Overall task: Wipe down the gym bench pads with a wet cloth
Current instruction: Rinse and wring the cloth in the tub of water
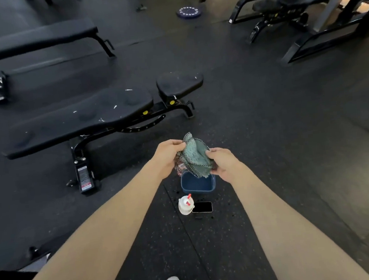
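Upper left: flat bench (34, 39), well apart from hands. Left of centre: back pad (83, 117) and seat pad (179, 83), black, flecked white, not yet touched. Centre: left hand (169, 156), fingers curled, pinching cloth's top-left edge. Between hands: cloth (195, 158), green with checked trim, held up in the air right above blue tub (198, 191). Judged soft, limp, light, probably damp, so drippy. Best gripped by edges for spreading, then bunched flat under palm for wiping. Right of cloth: right hand (223, 163), fingers curled, pinching right edge. Below tub: bottle (186, 204), with phone (202, 207) just beside, maybe touching. Upper right: another bench (290, 3), far off.
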The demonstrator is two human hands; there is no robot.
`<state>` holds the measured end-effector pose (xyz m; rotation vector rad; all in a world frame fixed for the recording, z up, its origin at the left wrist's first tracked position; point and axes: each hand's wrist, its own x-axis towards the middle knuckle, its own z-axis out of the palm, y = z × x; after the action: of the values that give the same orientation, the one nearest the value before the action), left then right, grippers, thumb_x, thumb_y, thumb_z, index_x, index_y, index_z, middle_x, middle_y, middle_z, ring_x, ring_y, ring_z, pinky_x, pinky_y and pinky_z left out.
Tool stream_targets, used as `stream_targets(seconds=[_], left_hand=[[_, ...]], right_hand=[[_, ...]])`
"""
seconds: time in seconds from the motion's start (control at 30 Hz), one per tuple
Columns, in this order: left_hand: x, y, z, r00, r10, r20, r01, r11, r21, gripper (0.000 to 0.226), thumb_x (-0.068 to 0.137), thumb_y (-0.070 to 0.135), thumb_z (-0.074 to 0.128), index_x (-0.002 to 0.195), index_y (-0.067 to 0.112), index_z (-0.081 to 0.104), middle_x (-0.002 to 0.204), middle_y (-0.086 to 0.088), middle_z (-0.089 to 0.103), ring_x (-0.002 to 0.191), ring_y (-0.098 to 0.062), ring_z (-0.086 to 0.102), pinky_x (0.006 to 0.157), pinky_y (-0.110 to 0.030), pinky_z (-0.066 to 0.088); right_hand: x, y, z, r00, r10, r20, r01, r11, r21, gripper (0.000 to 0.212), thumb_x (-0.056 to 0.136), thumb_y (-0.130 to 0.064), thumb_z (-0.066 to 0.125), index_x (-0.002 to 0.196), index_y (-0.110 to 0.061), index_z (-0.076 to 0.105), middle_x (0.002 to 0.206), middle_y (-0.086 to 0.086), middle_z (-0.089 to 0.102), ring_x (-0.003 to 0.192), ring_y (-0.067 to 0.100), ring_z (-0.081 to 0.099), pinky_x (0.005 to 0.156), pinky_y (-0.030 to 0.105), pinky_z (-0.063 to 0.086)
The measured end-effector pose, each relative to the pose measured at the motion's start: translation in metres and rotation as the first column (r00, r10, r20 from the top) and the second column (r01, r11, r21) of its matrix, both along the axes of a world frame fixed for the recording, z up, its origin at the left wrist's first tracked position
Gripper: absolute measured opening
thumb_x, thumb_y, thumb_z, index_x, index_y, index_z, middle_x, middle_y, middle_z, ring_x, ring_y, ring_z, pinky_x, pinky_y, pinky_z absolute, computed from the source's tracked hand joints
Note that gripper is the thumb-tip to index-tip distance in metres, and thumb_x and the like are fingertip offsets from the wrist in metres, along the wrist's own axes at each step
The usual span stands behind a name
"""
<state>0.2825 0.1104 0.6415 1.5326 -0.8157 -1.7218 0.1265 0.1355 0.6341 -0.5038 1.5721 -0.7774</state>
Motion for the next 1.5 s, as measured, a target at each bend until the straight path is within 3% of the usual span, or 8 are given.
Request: stream_targets(seconds=[0.27,0.47,0.63,0.77,1.03,1.23,1.4,1.5], left_hand=[[-0.098,-0.063,-0.018,0.998,-0.019,0.066,0.020,1.000,-0.014,0.018,0.090,0.023,0.065,0.104,0.010,0.064,0.108,-0.004,0.066,0.101,-0.016,0.058,0.088,-0.030,0.039],[-0.152,-0.097,-0.052,0.964,0.172,0.205,-0.175,0.984,0.001,0.011,0.088,0.013,0.067,0.080,0.017,0.059,0.087,-0.002,0.061,0.078,-0.013,0.052,0.061,-0.025,0.037],[-0.156,-0.111,-0.091,0.862,0.357,0.359,-0.402,0.914,0.057,0.009,0.088,0.015,0.065,0.091,0.009,0.059,0.095,-0.012,0.063,0.082,-0.021,0.056,0.076,-0.035,0.050],[-0.137,-0.124,-0.120,0.730,0.425,0.536,-0.502,0.865,-0.001,0.005,0.092,0.012,0.055,0.088,0.013,0.058,0.097,-0.014,0.065,0.095,-0.034,0.062,0.086,-0.045,0.052],[-0.150,-0.154,-0.179,0.651,0.379,0.658,-0.518,0.855,0.019,0.018,0.095,0.003,0.049,0.111,0.005,0.057,0.108,-0.010,0.061,0.084,-0.018,0.051,0.071,-0.026,0.038],[-0.186,-0.183,-0.246,0.560,0.563,0.608,-0.744,0.664,0.070,0.054,0.090,0.003,0.059,0.138,0.017,0.038,0.099,-0.006,0.057,0.082,-0.019,0.054,0.074,-0.032,0.046],[-0.214,-0.193,-0.311,0.415,0.633,0.654,-0.880,0.461,0.113,0.039,0.085,0.011,0.068,0.122,0.010,0.055,0.106,-0.008,0.064,0.093,-0.022,0.060,0.078,-0.033,0.048],[-0.224,-0.185,-0.344,0.298,0.692,0.658,-0.945,0.313,0.099,0.029,0.085,0.023,0.070,0.109,0.008,0.064,0.100,-0.004,0.064,0.092,-0.018,0.058,0.077,-0.027,0.043]], right_hand=[[-0.109,-0.069,-0.025,0.989,0.071,0.134,-0.074,0.997,0.017,0.015,0.103,-0.014,0.040,0.099,-0.010,0.053,0.105,0.012,0.061,0.085,0.023,0.062,0.078,0.041,0.051],[-0.162,-0.134,-0.045,0.943,0.327,0.066,-0.330,0.942,0.056,0.023,0.096,-0.022,0.058,0.111,-0.005,0.057,0.109,0.013,0.065,0.094,0.025,0.066,0.064,0.033,0.055],[-0.170,-0.175,-0.071,0.935,0.355,0.022,-0.353,0.918,0.183,0.011,0.089,-0.010,0.066,0.095,-0.005,0.058,0.092,0.013,0.065,0.082,0.025,0.065,0.077,0.038,0.056],[-0.152,-0.205,-0.090,0.920,0.370,0.129,-0.389,0.901,0.190,0.012,0.088,0.010,0.055,0.098,0.003,0.053,0.086,0.019,0.062,0.077,0.028,0.064,0.066,0.037,0.056],[-0.140,-0.272,-0.175,0.950,0.309,0.032,-0.307,0.918,0.252,0.050,0.086,0.024,0.034,0.129,0.001,0.046,0.126,0.023,0.053,0.094,0.034,0.058,0.065,0.039,0.053],[-0.149,-0.328,-0.249,0.897,0.420,0.137,-0.440,0.816,0.375,0.035,0.098,0.011,0.035,0.130,0.005,0.047,0.132,0.025,0.052,0.114,0.037,0.055,0.085,0.043,0.046],[-0.144,-0.346,-0.323,0.800,0.592,0.099,-0.578,0.717,0.391,0.029,0.097,-0.001,0.045,0.124,0.004,0.055,0.117,0.020,0.062,0.095,0.030,0.063,0.085,0.042,0.053],[-0.147,-0.347,-0.361,0.711,0.703,0.031,-0.655,0.645,0.393,0.026,0.100,-0.009,0.043,0.121,-0.003,0.057,0.118,0.014,0.061,0.108,0.031,0.061,0.090,0.042,0.052]])
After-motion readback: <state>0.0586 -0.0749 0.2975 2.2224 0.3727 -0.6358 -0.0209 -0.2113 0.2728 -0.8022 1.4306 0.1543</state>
